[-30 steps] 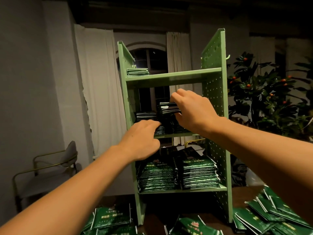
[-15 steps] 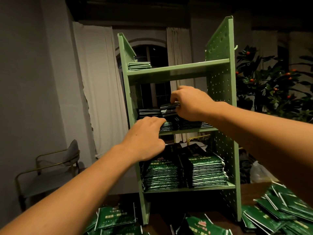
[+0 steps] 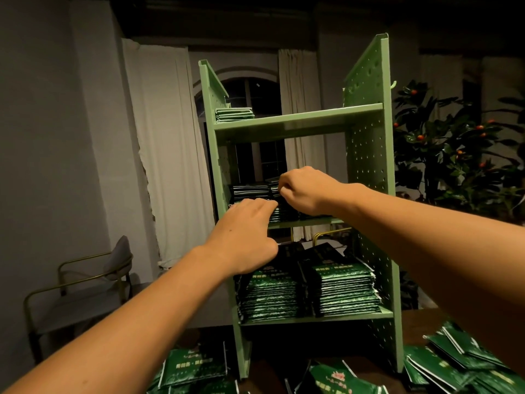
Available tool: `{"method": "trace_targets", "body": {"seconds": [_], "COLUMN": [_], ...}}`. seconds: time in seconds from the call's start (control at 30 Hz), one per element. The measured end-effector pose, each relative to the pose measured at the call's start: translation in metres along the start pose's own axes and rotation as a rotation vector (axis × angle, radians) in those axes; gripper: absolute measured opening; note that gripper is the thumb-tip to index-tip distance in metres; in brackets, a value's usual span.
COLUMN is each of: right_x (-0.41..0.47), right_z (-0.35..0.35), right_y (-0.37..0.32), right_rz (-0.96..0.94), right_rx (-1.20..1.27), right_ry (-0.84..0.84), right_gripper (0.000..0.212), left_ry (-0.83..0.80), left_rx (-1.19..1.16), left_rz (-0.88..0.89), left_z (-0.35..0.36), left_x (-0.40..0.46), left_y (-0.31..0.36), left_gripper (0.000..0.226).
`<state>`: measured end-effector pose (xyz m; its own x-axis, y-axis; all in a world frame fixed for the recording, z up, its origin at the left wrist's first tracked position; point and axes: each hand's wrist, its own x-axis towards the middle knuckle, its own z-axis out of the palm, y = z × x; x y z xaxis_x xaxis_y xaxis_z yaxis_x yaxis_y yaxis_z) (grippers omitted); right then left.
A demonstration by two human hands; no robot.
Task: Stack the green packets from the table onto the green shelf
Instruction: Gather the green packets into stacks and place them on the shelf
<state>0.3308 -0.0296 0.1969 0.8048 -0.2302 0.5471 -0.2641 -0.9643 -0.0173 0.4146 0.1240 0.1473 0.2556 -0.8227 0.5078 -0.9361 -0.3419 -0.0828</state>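
A green pegboard shelf (image 3: 369,177) stands on the table. Both hands reach into its middle level. My right hand (image 3: 305,191) has its fingers curled on a bundle of green packets (image 3: 274,184) at the top of the stacks there. My left hand (image 3: 245,236) lies with straight fingers against the front of the left middle stack (image 3: 250,191). Two tall stacks of packets (image 3: 345,288) fill the bottom level. A small stack (image 3: 234,114) lies on the top level at the left. Loose packets (image 3: 196,369) are scattered on the table in front.
More loose packets (image 3: 460,362) pile up on the table at the right. A grey chair with a gold frame (image 3: 85,280) stands at the left. A plant with small orange fruits (image 3: 454,155) is behind the shelf at the right. White curtains hang behind.
My right hand has lowered its bundle of packets onto the middle level's stack. My left hand stays at the front of the left stack. The camera has moved closer and lower.
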Motion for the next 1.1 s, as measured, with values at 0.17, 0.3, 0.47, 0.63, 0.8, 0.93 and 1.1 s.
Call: {"method": "trace_targets", "body": {"seconds": [0.17, 0.3, 0.47, 0.63, 0.8, 0.93, 1.1], "right_x": [0.004, -0.01, -0.043, -0.075, -0.096, -0.114, -0.137], "right_z": [0.004, -0.006, -0.023, -0.03, -0.031, -0.021, 0.004], "right_y": [0.0, -0.004, -0.02, -0.046, -0.073, -0.107, -0.152], "right_rz": [0.012, -0.044, -0.111, -0.139, -0.185, -0.24, -0.274], "right_rx": [-0.011, -0.02, 0.007, 0.069, 0.096, 0.15, 0.222], "right_ry": [0.01, 0.125, 0.135, 0.098, 0.057, 0.01, -0.123], "right_gripper": [0.034, 0.032, 0.027, 0.028, 0.027, 0.027, 0.03], "left_ry": [0.003, -0.007, 0.059, 0.013, -0.02, -0.04, -0.086], "left_rx": [0.007, 0.049, 0.075, 0.059, 0.097, 0.122, 0.146], "left_rz": [0.011, 0.019, -0.014, -0.077, -0.096, -0.148, -0.212], "left_z": [0.005, 0.002, -0.008, -0.028, -0.048, -0.054, -0.056], "left_x": [-0.001, 0.001, -0.022, -0.063, -0.105, -0.149, -0.202], "left_y": [-0.002, 0.0, 0.007, 0.004, -0.007, -0.022, -0.032], "left_gripper": [0.079, 0.079, 0.075, 0.069, 0.06, 0.055, 0.049]}}
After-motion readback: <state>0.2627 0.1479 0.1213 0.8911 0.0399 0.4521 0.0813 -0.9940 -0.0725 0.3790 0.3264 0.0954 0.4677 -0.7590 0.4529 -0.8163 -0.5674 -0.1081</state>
